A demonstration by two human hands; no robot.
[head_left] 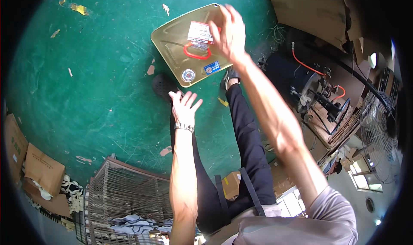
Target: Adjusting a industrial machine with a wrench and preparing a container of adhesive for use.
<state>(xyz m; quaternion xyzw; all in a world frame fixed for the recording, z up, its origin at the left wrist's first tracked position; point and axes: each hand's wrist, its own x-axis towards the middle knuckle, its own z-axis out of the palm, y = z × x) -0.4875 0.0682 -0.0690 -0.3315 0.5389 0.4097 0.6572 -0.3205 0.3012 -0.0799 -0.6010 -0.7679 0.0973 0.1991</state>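
A gold-coloured square tin can (174, 34) stands on the green floor in front of my feet, its top facing me. On that top are a red loop handle (186, 52), a round silver cap (188, 75), a white-and-red label (198, 30) and a small blue sticker (211, 67). My right hand (231, 36) is over the can's far right edge, fingers apart and slightly blurred; whether it touches the can I cannot tell. My left hand (185, 109), with a metal-band watch at the wrist, hangs below the can's near edge, fingers spread and nothing in them.
Dark machinery with red hoses (318, 90) stands at the right, near a wire fan guard (378, 133). A slatted metal cage (124, 189) holding cloth is at the lower left, beside cardboard boxes (43, 169). Scraps (79, 9) litter the green floor (107, 73).
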